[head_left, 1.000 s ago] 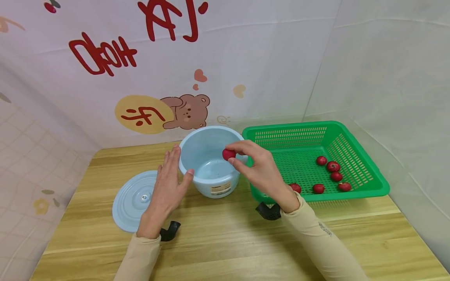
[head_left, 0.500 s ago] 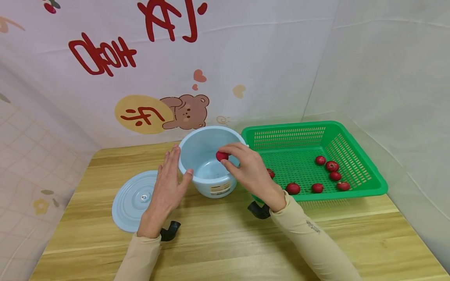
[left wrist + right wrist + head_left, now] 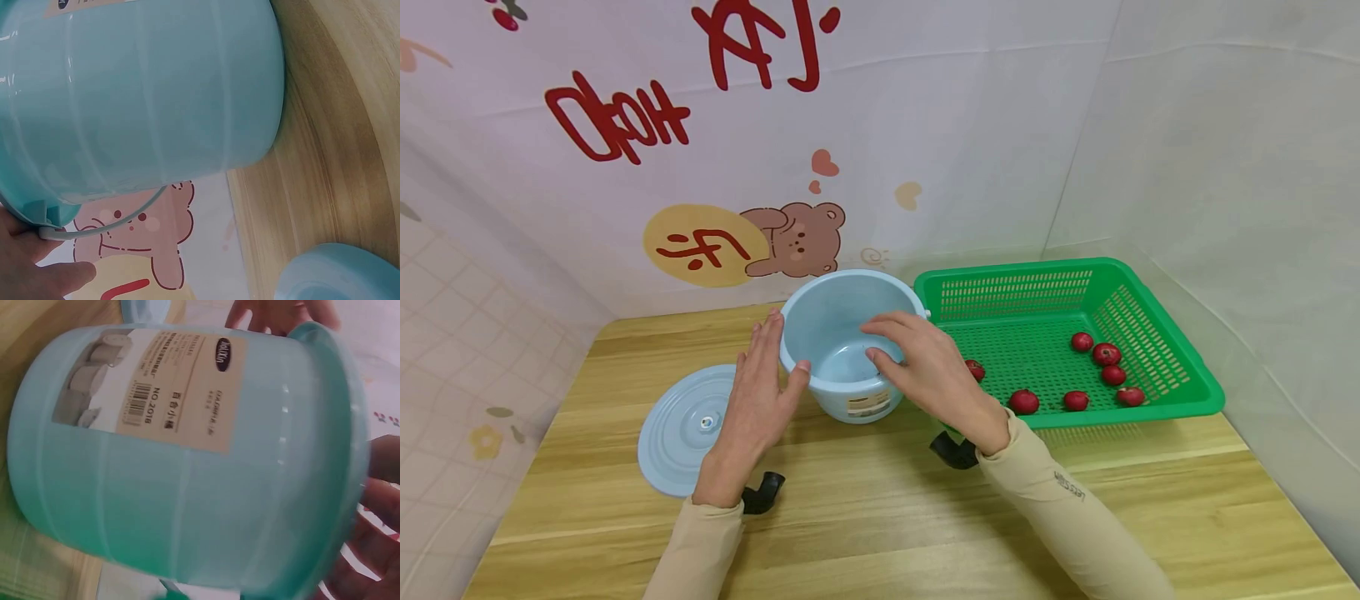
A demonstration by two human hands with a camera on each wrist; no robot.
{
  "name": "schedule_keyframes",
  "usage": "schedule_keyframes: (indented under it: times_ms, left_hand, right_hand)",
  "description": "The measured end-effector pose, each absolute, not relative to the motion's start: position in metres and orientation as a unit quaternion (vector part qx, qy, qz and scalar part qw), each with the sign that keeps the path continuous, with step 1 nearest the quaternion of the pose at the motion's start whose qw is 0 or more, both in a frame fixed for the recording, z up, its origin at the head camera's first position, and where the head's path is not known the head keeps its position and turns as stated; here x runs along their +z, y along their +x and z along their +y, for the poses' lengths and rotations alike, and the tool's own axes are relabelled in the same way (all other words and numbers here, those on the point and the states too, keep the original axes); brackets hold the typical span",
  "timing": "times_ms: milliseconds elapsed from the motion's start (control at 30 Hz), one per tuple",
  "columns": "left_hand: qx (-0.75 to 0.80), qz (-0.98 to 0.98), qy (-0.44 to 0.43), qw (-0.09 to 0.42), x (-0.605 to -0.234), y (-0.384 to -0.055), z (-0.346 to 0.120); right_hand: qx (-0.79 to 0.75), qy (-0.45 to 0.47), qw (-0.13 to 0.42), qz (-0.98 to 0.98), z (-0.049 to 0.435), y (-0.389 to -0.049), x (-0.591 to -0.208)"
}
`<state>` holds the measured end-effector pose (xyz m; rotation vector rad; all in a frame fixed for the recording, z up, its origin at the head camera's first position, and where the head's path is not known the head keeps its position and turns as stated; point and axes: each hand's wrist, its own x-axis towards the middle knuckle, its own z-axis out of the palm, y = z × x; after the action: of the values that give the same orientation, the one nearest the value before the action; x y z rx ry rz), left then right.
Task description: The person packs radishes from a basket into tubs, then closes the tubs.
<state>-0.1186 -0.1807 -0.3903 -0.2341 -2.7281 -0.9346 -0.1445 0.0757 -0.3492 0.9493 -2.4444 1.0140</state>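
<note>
A light blue plastic bucket (image 3: 833,398) stands upright on the wooden table. My left hand (image 3: 760,400) rests against its left rim with fingers extended; the left wrist view puts the fingertips beside the thin bucket handle (image 3: 119,225). Over the right side of the opening is my right hand (image 3: 928,367), thumb and fingers parted, with nothing between them. The right wrist view shows those fingers beyond the rim and a printed label (image 3: 169,390) on the bucket wall. My right hand covers part of the bucket's inside, and no radish shows in there.
A green slotted basket (image 3: 1202,392) sits to the right, with several red radishes (image 3: 1024,402) on its floor. The blue lid (image 3: 673,442) lies flat at the left, partly under my left hand. A printed wall covering (image 3: 985,125) rises behind the table.
My right hand moved left over the bucket, lowered slightly and let go of the red radish, which is out of sight now. My left hand stayed at the rim.
</note>
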Motion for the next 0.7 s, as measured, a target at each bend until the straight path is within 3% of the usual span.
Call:
schedule_keyframes:
  times_ms: [300, 700]
  left_hand:
    - [-0.321, -0.935, -0.087, 0.123, -0.392, -0.119, -0.179]
    - [-0.323, -0.934, -0.087, 0.129, -0.394, -0.119, -0.180]
  right_hand:
    - [0.439, 0.309, 0.125, -0.834, 0.122, -0.129, -0.329]
    - [0.421, 0.307, 0.079, -0.850, 0.177, -0.130, -0.296]
